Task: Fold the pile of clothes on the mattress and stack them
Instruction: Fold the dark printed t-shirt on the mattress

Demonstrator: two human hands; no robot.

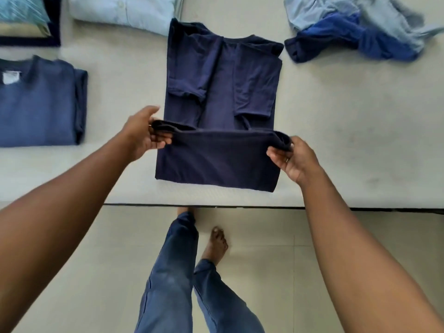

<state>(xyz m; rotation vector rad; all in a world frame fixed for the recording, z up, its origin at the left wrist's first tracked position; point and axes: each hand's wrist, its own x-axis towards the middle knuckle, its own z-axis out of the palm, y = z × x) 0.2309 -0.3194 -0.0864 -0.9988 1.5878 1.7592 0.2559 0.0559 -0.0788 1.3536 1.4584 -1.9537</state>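
The navy T-shirt [223,92] is lying in the middle of the frame on the mattress [336,128], sleeves turned inward, its lower part doubled up toward the collar. The left hand [141,133] is pinching the left end of the raised folded edge between thumb and fingers. The right hand [293,159] is gripping the right end the same way. The knit is looking soft, light and limp, so it is likely sagging wherever unsupported; holding both ends of the edge and keeping it taut is the sensible grip. The fingertips under the cloth are hidden. In the upper right the unfolded pile [355,32] is tangled, perhaps three garments, though that is hard to count. A folded blue T-shirt [40,104] at the left and a pale shirt [120,13] at the top are being cut off by the frame
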